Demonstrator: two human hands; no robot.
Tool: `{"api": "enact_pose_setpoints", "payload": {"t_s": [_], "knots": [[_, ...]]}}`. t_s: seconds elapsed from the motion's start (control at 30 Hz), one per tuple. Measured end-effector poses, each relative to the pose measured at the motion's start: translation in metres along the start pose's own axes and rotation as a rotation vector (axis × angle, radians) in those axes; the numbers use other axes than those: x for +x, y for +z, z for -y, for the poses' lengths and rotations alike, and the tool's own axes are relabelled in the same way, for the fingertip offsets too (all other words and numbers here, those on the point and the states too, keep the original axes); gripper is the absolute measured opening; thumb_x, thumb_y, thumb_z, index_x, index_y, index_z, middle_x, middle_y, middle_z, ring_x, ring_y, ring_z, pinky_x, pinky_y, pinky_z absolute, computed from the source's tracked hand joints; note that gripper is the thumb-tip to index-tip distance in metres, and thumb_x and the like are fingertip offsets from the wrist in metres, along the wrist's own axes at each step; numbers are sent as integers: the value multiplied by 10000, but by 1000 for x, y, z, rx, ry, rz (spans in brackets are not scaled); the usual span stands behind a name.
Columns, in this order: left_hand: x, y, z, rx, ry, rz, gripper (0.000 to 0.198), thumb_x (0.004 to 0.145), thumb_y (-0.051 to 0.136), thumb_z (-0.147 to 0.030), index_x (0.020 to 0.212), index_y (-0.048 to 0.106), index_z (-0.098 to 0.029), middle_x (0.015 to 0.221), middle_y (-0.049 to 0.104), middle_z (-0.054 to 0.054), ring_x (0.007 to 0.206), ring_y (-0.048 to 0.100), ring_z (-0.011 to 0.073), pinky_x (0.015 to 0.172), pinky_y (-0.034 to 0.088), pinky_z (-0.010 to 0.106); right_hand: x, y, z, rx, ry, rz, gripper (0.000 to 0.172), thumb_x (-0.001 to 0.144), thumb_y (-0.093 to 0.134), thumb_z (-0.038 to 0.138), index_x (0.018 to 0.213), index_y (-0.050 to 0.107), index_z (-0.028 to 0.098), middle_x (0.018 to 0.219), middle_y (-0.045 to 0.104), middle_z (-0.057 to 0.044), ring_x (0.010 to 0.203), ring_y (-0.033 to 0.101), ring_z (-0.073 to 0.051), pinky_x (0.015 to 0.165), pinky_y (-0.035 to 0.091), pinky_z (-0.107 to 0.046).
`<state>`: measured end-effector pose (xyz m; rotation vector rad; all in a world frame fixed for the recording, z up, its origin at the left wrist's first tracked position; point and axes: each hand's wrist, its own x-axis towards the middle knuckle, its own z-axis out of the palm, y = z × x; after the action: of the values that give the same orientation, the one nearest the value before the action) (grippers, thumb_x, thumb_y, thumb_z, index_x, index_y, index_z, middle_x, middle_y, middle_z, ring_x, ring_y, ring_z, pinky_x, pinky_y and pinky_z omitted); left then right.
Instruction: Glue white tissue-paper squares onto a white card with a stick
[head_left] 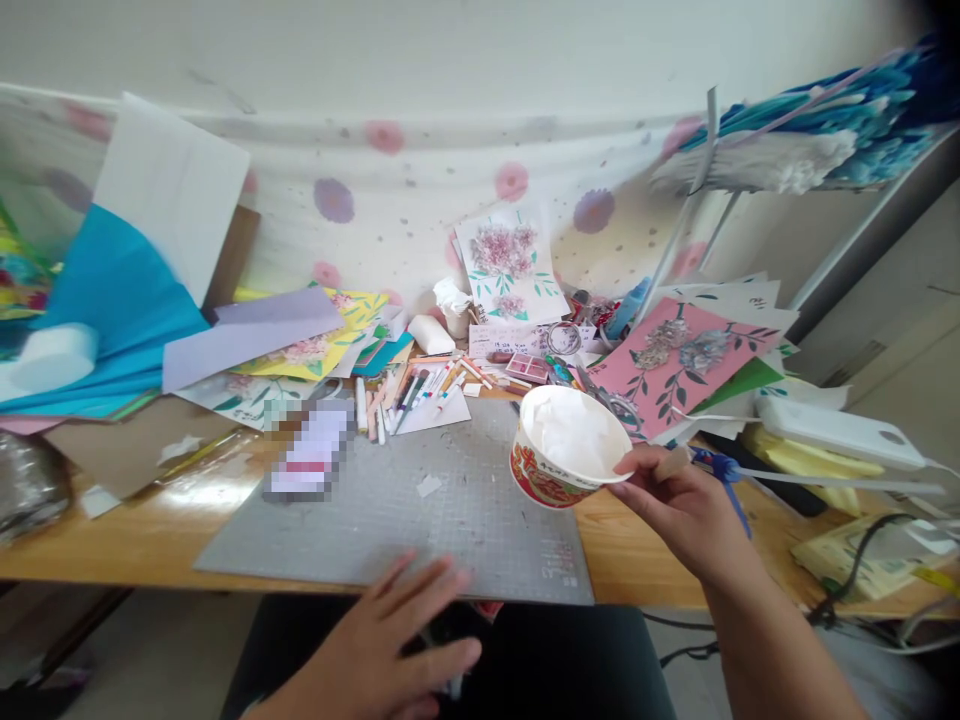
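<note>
My right hand [675, 495] pinches the rim of a paper bowl [551, 488] with a red and green printed outside. White material [570, 425], perhaps tissue, lies inside it. The bowl is held tilted a little above the right part of a grey cutting mat [397, 520]. At the mat's front edge, above my lap, my left hand [397, 640] is slightly blurred, with fingers spread and nothing seen in it. A small white paper scrap [429, 486] lies on the mat between the hands.
Behind the mat lie several markers [420, 390]. A pixelated phone-like object [311, 450] is at the mat's left. Flower pictures on pink paper [682, 355] and white paper [514, 260] stand behind. On the right are a blue glue gun [720, 468], a white power bank [840, 432] and cables.
</note>
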<state>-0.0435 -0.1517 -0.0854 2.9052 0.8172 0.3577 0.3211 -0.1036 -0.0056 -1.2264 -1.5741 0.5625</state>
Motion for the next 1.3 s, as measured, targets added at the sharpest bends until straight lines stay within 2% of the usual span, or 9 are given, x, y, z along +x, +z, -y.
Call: {"api": "enact_pose_setpoints", "payload": {"t_s": [0.1, 0.2, 0.43, 0.53, 0.7, 0.77, 0.9, 1.07, 1.3], "knots": [[12, -5, 19, 167, -377, -124, 568, 947, 438, -315, 1500, 319, -255, 1596, 205, 116, 1435, 259, 365, 1115, 304, 604, 0, 0, -1, 13, -20, 1, 233, 774, 730, 425, 737, 642, 212, 602, 566, -5, 525, 487, -143, 463, 411, -252], [36, -10, 37, 183, -569, 76, 688, 952, 433, -439, 1458, 335, 16, 1527, 273, 277, 1418, 249, 427, 1087, 320, 628, 1, 1, -2, 17, -29, -18, 220, 773, 735, 407, 737, 646, 209, 594, 570, 3, 519, 500, -137, 459, 422, -239], [70, -22, 6, -160, -106, 269, 846, 854, 446, -712, 1521, 246, -231, 1575, 255, 88, 1456, 221, 310, 1183, 173, 525, 0, 0, -10, 11, -31, -45, 225, 774, 734, 420, 752, 662, 208, 597, 586, 1, 519, 519, -139, 458, 436, -237], [71, -37, -6, -520, 23, 209, 514, 967, 403, -550, 1394, 490, -278, 1363, 607, 28, 1275, 538, 212, 1117, 357, 353, -2, -5, -15, -17, -1, -57, 243, 764, 741, 434, 755, 668, 203, 607, 593, -3, 523, 523, -138, 460, 432, -239], [33, -58, 25, -510, -545, -266, 351, 987, 373, -364, 1055, 663, -178, 855, 745, 49, 788, 690, 168, 747, 525, 264, -4, -10, -18, -55, -9, -78, 214, 741, 769, 375, 706, 653, 199, 632, 603, -5, 529, 514, -126, 467, 408, -237], [2, -58, 37, -519, -631, -192, 295, 947, 437, -360, 968, 666, -175, 736, 715, 21, 639, 658, 151, 614, 507, 236, -5, -9, -18, -61, -22, -72, 186, 741, 769, 340, 693, 652, 204, 636, 604, -3, 532, 517, -126, 469, 406, -238], [-54, -30, 36, -554, -743, 340, 207, 865, 520, -331, 924, 679, -213, 686, 695, -14, 579, 644, 154, 586, 500, 245, -5, -2, -17, -59, -34, -45, 99, 754, 751, 286, 775, 677, 223, 625, 582, 12, 519, 508, -128, 449, 391, -239], [-77, 25, 28, -425, -838, 325, 537, 621, 638, -151, 1144, 665, -270, 1234, 613, 78, 1186, 538, 328, 978, 419, 436, -4, 12, -4, -50, -76, -21, 110, 758, 748, 280, 761, 656, 222, 652, 581, 11, 523, 512, -126, 459, 396, -244], [-44, 10, 10, -710, -806, 263, 223, 836, 490, -290, 721, 646, -180, 734, 652, 31, 747, 637, 192, 713, 475, 280, -13, 32, 7, -99, -143, 180, 53, 805, 694, 226, 800, 644, 210, 602, 557, 24, 491, 486, -111, 435, 379, -211]]}}
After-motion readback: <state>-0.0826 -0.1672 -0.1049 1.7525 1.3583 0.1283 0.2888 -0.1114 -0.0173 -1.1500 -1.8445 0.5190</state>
